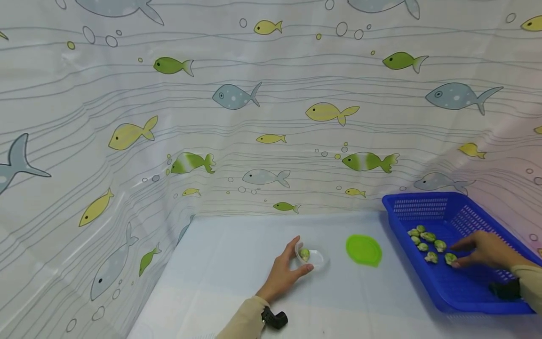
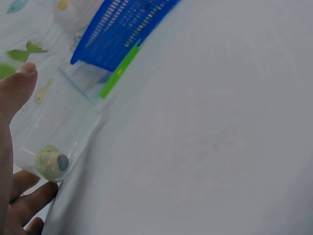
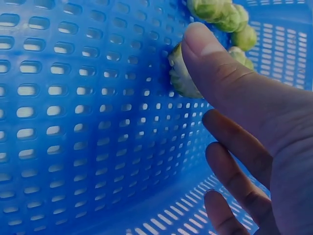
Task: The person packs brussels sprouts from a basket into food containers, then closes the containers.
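Note:
On the white table my left hand (image 1: pixel 281 272) holds a clear plastic container (image 1: pixel 320 260), thumb on its near side and fingers on its far side. One Brussels sprout (image 1: pixel 304 254) lies inside; the left wrist view shows it at the bottom of the container (image 2: pixel 58 117). My right hand (image 1: pixel 487 252) reaches into the blue basket (image 1: pixel 440 297). Its thumb (image 3: pixel 227 73) overlaps a single Brussels sprout (image 3: pixel 182 78), while the other fingers (image 3: pixel 234 166) stay apart from the thumb with nothing between them. Several more sprouts (image 1: pixel 428 237) lie toward the basket's left side.
A bright green lid (image 1: pixel 363 250) lies flat between the container and the basket. Behind and at both sides hangs a fish-patterned curtain (image 1: pixel 271 160). The basket's raised perforated walls (image 1: pixel 419 207) surround the sprouts.

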